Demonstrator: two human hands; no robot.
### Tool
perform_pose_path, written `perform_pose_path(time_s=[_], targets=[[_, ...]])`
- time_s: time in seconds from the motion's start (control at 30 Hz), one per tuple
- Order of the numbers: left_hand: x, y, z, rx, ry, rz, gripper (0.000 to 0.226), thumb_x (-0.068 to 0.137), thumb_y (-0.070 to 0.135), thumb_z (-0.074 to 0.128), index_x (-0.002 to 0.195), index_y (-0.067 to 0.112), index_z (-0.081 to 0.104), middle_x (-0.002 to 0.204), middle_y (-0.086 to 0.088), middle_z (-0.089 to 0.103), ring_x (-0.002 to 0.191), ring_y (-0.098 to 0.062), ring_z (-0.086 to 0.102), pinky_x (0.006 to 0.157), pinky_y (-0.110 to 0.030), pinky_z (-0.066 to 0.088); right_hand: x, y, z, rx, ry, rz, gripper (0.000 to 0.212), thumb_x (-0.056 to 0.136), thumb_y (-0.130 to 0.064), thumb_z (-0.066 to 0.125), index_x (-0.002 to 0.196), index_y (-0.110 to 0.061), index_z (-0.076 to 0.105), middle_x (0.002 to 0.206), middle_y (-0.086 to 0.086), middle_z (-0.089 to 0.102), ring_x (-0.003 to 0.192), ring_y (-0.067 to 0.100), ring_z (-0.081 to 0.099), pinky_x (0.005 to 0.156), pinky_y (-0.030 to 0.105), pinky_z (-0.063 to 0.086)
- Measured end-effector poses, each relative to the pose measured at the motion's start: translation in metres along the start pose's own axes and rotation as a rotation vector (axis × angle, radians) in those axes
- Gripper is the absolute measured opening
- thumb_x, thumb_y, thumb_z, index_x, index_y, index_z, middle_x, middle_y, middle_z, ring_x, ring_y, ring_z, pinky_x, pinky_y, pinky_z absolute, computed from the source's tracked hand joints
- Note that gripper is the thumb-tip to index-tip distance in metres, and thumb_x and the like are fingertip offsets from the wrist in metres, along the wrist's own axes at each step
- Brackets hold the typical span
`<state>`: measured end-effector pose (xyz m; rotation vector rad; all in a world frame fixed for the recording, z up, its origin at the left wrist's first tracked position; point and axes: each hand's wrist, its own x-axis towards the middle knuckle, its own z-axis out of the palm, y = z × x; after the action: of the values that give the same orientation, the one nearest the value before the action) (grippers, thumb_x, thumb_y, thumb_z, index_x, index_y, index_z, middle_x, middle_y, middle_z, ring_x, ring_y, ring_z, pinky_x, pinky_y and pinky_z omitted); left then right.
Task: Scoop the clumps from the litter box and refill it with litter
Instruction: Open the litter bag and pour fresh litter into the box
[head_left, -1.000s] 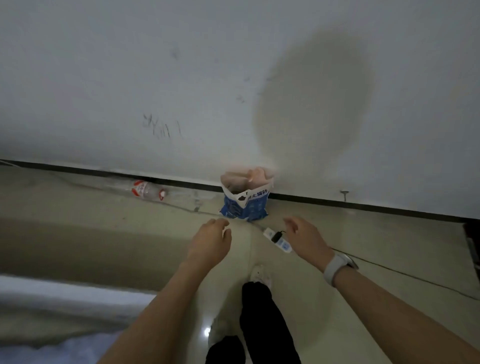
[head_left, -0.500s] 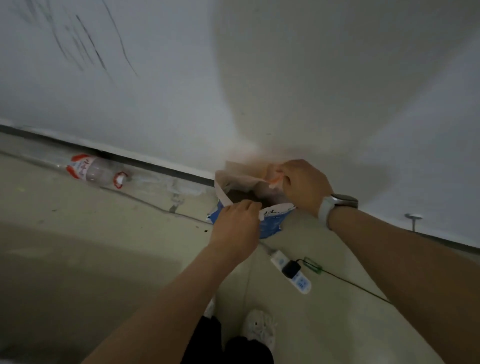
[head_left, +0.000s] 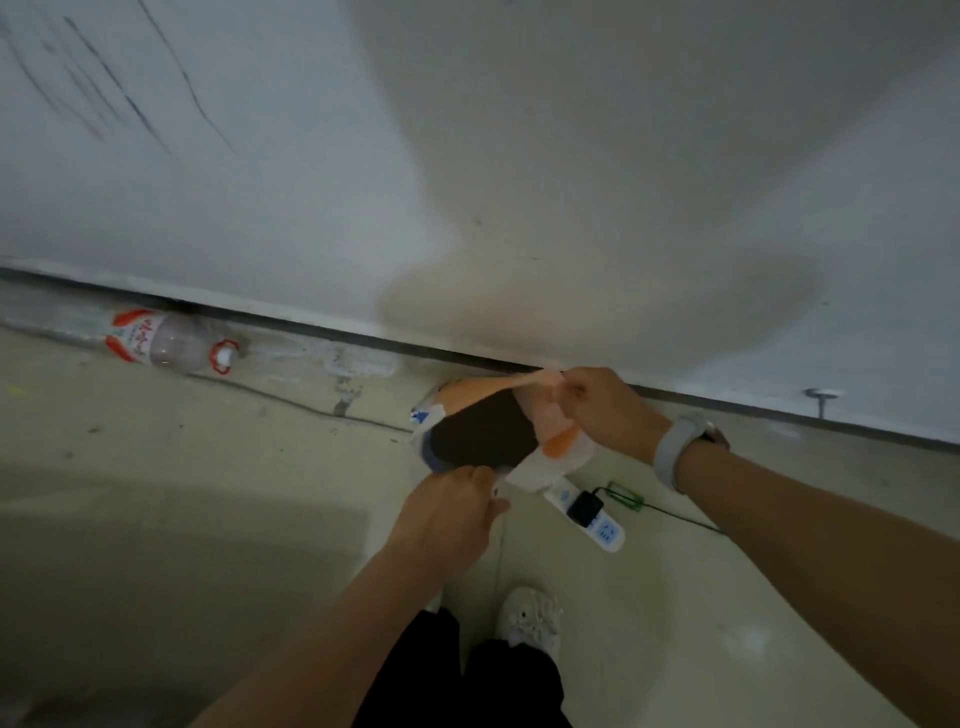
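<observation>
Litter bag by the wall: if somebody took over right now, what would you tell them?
Left hand: pinches the near edge of the litter bag.
Right hand: pinches the far edge, pulling the mouth wide.
Bag: on the floor against the wall, open, dark inside.
Beside it: power strip; a bottle lies to the left.
Done: bag opened.
Left: no litter box in view, so scooping and refilling cannot be judged.
</observation>
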<state>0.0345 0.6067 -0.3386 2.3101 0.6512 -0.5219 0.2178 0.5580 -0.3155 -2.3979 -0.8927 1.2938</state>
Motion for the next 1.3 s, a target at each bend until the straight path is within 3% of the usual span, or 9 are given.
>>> perform_pose_path(time_s=[0.1, 0.23, 0.3, 0.47, 0.63, 0.73, 0.8, 1.0, 1.3], targets=[[-0.018, 0.000, -0.015, 0.050, 0.038, 0.024, 0.023, 0.094, 0.025, 0.044, 0.105, 0.007, 0.055, 0.102, -0.011, 0.063, 0.093, -0.030, 0.060, 0.076, -0.036, 0.043, -0.020, -0.021, 0.001, 0.226, 0.103, 0.032, 0.036, 0.095, -0.014, 0.042, 0.059, -0.021, 0.043, 0.058, -0.001, 0.042, 0.052, 0.011, 0.037, 0.044, 0.012, 0.031], [-0.048, 0.008, -0.053, 0.122, 0.256, 0.217, 0.022, 0.076, 0.024, 0.045, 0.061, 0.015, 0.059, 0.054, -0.001, 0.058, 0.044, -0.019, 0.055, 0.045, -0.021, 0.038, -0.062, -0.036, -0.018, 0.328, 0.136, 0.018, 0.026, 0.096, -0.015, 0.040, 0.077, -0.013, 0.058, 0.062, -0.002, 0.047, 0.054, 0.011, 0.040, 0.050, 0.013, 0.033], [-0.062, 0.019, -0.074, 0.118, 0.285, 0.297, 0.025, 0.077, 0.025, 0.042, 0.061, 0.017, 0.059, 0.055, 0.003, 0.056, 0.046, -0.016, 0.053, 0.054, -0.021, 0.034, -0.096, -0.039, -0.028, 0.336, 0.098, 0.016, 0.025, 0.097, -0.014, 0.039, 0.092, -0.007, 0.063, 0.066, -0.005, 0.051, 0.060, 0.012, 0.046, 0.058, 0.019, 0.036], [-0.100, 0.063, -0.135, 0.097, 0.327, 0.463, 0.023, 0.080, 0.022, 0.046, 0.065, 0.016, 0.062, 0.061, 0.002, 0.058, 0.055, -0.016, 0.054, 0.067, -0.022, 0.034, -0.184, -0.063, -0.043, 0.576, 0.089, 0.015, 0.020, 0.095, -0.010, 0.046, 0.089, -0.020, 0.062, 0.080, -0.010, 0.059, 0.074, 0.000, 0.057, 0.065, 0.002, 0.040], [-0.142, 0.111, -0.176, -0.051, 0.323, 0.468, 0.021, 0.080, 0.020, 0.047, 0.069, 0.013, 0.063, 0.068, 0.001, 0.064, 0.065, -0.008, 0.050, 0.069, -0.018, 0.031, -0.265, -0.103, -0.035, 0.701, 0.051, 0.007, 0.030, 0.086, 0.002, 0.057, 0.114, 0.010, 0.049, 0.086, 0.004, 0.048, 0.076, 0.003, 0.053, 0.071, 0.017, 0.043], [-0.167, 0.140, -0.194, -0.143, 0.336, 0.458, 0.024, 0.082, 0.022, 0.046, 0.070, 0.009, 0.063, 0.067, -0.001, 0.063, 0.069, -0.009, 0.044, 0.069, -0.010, 0.030, -0.303, -0.113, -0.029, 0.488, 0.182, -0.071, 0.055, 0.075, -0.027, 0.062, 0.116, 0.007, 0.047, 0.110, 0.010, 0.047, 0.107, 0.023, 0.048, 0.095, 0.034, 0.039], [-0.179, 0.162, -0.203, -0.138, 0.322, 0.490, 0.027, 0.083, 0.025, 0.045, 0.070, 0.010, 0.063, 0.067, 0.000, 0.063, 0.065, -0.004, 0.041, 0.065, -0.006, 0.032, -0.324, -0.110, -0.029, 0.405, 0.265, -0.032, 0.060, 0.087, -0.040, 0.052, 0.126, 0.004, 0.044, 0.127, 0.017, 0.046, 0.119, 0.029, 0.044, 0.102, 0.029, 0.033], [-0.207, 0.210, -0.196, -0.028, 0.176, 0.690, 0.025, 0.085, 0.026, 0.046, 0.073, 0.012, 0.063, 0.069, 0.002, 0.063, 0.067, -0.008, 0.047, 0.067, -0.013, 0.029, -0.393, -0.081, -0.044, 0.520, 0.606, 0.053, 0.045, 0.080, -0.024, 0.043, 0.104, 0.007, 0.064, 0.095, 0.012, 0.059, 0.089, 0.016, 0.053, 0.075, -0.005, 0.031], [-0.259, 0.323, -0.141, 0.217, -0.083, 1.011, 0.027, 0.083, 0.026, 0.038, 0.080, 0.008, 0.059, 0.076, -0.007, 0.062, 0.060, -0.021, 0.057, 0.056, -0.022, 0.040, -0.527, -0.008, -0.029, 0.604, 0.873, 0.130, 0.012, 0.086, 0.003, 0.053, 0.088, 0.006, 0.064, 0.067, -0.017, 0.043, 0.063, -0.006, 0.050, 0.062, 0.004, 0.036]])
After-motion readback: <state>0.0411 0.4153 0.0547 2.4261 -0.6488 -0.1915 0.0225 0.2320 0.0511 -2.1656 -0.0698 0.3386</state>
